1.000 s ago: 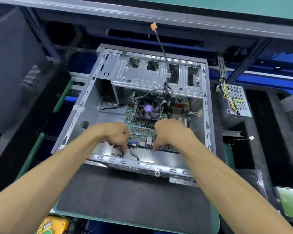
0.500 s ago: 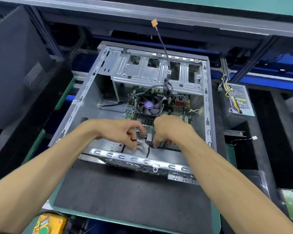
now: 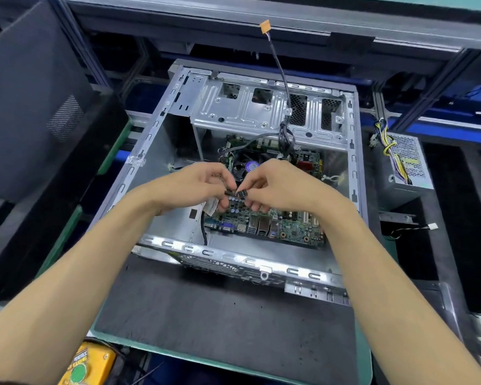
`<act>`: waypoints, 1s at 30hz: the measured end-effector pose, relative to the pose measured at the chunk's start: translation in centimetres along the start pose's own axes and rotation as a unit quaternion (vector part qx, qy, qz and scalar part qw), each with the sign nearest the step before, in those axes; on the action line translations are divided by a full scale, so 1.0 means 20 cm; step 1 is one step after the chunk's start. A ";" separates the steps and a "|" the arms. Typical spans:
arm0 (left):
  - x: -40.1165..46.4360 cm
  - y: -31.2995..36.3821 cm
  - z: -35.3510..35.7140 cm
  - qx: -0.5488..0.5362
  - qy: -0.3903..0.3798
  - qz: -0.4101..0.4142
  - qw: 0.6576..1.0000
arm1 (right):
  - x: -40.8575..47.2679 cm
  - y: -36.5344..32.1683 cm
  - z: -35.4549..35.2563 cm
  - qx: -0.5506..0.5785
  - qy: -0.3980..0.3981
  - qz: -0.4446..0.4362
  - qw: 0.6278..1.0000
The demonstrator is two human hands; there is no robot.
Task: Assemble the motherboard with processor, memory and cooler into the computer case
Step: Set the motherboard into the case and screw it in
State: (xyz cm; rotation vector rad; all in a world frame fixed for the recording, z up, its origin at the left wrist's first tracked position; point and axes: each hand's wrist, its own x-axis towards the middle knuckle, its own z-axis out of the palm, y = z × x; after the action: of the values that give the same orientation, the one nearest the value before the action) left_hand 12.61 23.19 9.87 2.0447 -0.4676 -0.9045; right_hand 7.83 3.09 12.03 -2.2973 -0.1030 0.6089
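The open metal computer case [image 3: 161, 120] lies on a dark mat. Inside it sits the green motherboard [image 3: 292, 229], with its cooler fan [image 3: 250, 165] partly hidden behind my hands. My left hand [image 3: 197, 187] and my right hand [image 3: 278, 187] hover together above the board. Between their fingertips they pinch a small black cable connector [image 3: 235, 193]. A black cable [image 3: 204, 232] with a white label runs down from my left hand to the case floor.
A grey cable with an orange plug [image 3: 265, 25] sticks up from the drive cage [image 3: 261, 112]. A power supply [image 3: 406, 165] with coloured wires stands right of the case. A yellow box [image 3: 89, 365] with a green button sits at the near edge. Dark foam trays flank the mat.
Both hands have risen from the board's near edge to above its middle. The left hand picked up a black cable, and now both hands hold its connector between them.
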 end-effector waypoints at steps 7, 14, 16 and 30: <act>-0.01 0.01 -0.03 -0.084 0.009 0.039 0.996 | -0.04 -0.03 -0.03 0.115 -0.006 -0.040 0.993; -0.01 0.00 -0.04 -0.081 0.002 0.047 0.996 | -0.06 -0.02 -0.06 0.191 -0.010 -0.052 0.980; -0.01 0.00 -0.05 -0.082 -0.002 0.046 0.996 | -0.06 -0.02 -0.06 0.200 -0.009 -0.055 0.978; -0.01 0.00 -0.04 -0.071 0.040 0.041 0.996 | -0.01 0.00 -0.02 0.153 0.035 -0.017 0.987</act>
State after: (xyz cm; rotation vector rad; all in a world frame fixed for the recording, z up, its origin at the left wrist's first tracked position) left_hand 13.07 23.80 10.37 1.9110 -0.4286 -0.7811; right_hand 7.75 2.79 12.39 -2.0131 -0.0128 0.4884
